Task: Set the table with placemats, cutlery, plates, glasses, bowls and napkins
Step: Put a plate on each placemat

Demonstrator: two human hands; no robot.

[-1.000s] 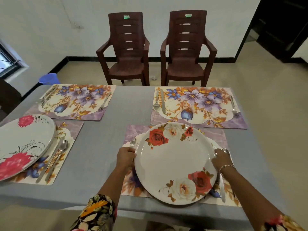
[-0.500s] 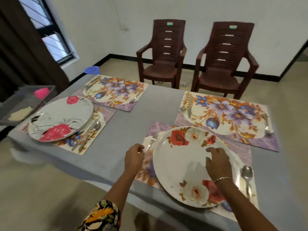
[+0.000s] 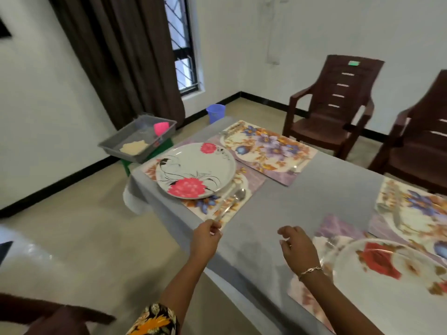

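Plates half done: left hand (image 3: 205, 240) and right hand (image 3: 298, 245) hang loose, fingers apart, empty; next, likely fetch a plate for the plateless placemat (image 3: 266, 151) ahead.

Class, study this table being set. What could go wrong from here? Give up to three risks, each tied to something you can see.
The left hand is close to the spoon handle near the edge of the table; a brush might knock it off.
The pink-flowered plate sits by the table corner, so a tug on the hanging cloth could shift it.
The grey tray overhangs its green stool and may tip.
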